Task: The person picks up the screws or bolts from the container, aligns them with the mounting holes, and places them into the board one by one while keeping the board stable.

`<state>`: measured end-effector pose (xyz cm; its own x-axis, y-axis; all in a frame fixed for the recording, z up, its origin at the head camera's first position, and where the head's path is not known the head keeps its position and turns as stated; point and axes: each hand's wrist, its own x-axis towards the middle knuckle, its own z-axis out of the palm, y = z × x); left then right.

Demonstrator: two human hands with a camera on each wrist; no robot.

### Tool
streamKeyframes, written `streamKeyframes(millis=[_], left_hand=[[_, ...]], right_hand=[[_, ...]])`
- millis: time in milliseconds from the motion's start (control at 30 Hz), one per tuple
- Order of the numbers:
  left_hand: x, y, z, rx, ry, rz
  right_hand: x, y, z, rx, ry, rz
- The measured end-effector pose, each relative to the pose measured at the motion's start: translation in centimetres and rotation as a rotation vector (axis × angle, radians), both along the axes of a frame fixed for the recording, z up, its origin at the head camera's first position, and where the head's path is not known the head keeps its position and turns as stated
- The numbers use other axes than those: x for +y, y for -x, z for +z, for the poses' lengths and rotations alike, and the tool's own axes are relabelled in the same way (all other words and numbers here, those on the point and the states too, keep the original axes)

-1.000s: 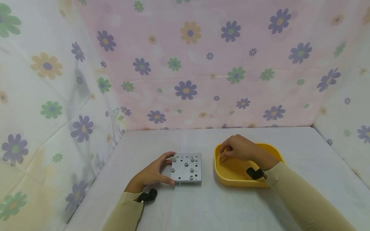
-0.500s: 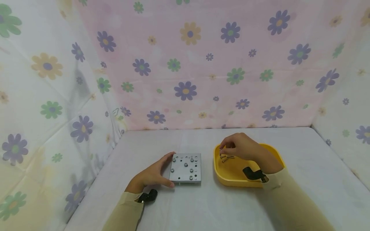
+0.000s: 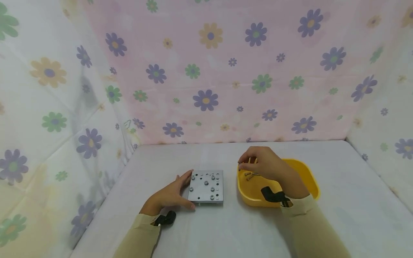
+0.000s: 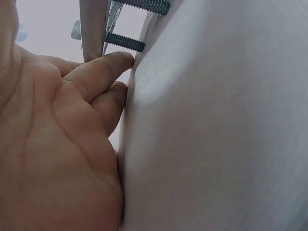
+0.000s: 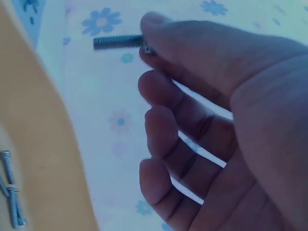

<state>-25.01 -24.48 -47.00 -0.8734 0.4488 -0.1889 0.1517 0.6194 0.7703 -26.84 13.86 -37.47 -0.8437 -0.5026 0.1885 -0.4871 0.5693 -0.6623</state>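
A threaded screw (image 5: 118,42) is pinched at its head end in the right hand (image 3: 266,165), fingers curled, above the yellow tray's (image 3: 311,179) left rim, over the loose screws (image 3: 251,175) inside. The left hand (image 3: 169,195), fingers straight, steadies the metal plate (image 3: 205,186) by its left edge. This looks like the carry-over step; next it needs aligning with a free hole.
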Motion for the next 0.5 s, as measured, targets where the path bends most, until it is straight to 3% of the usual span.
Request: streamKeyframes(millis=[233,367,500], left_hand=[[-0.2,0.3,0.4,0.019,-0.015,0.006],[-0.2,0.4,0.2,0.013,-0.031,-0.013],[0.0,0.4,0.0,0.006,-0.037,-0.017]], right_hand=[[-1.3,-0.3,-0.7,-0.051,0.078,0.078],[-1.8,-0.6,-0.7,-0.087,0.075,0.079],[-2.0,-0.9,-0.8,-0.062,0.040,0.063]])
